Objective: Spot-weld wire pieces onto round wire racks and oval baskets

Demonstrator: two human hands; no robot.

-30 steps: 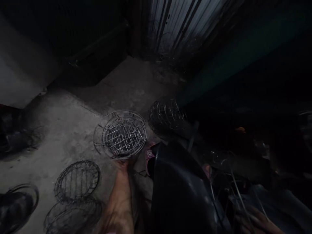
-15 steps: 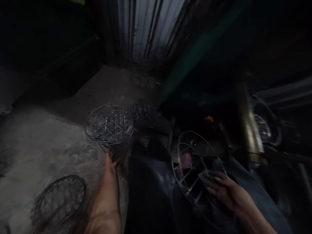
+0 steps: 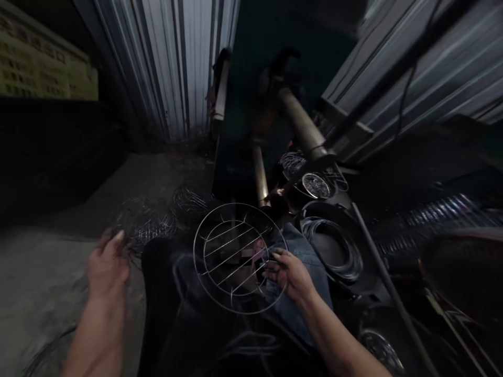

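My right hand (image 3: 288,273) is closed on the right rim of a round wire frame (image 3: 236,256), a ring with several parallel cross wires, held up over my dark-clad lap. My left hand (image 3: 107,259) hangs at the left with its fingers loosely curled, blurred by motion, just short of a stack of wire baskets (image 3: 147,222) on the concrete floor. Nothing shows between those fingers.
Another wire basket (image 3: 190,198) lies behind the stack. Coils of wire (image 3: 332,251) and shiny wire pieces (image 3: 316,184) sit to the right by a metal pipe (image 3: 302,125). A long rod (image 3: 387,283) slants down right. Corrugated metal walls (image 3: 176,57) stand behind.
My left hand has let go of the stack of baskets and drawn back. My right hand has lifted the wire frame up to the middle. The view swung up and right.
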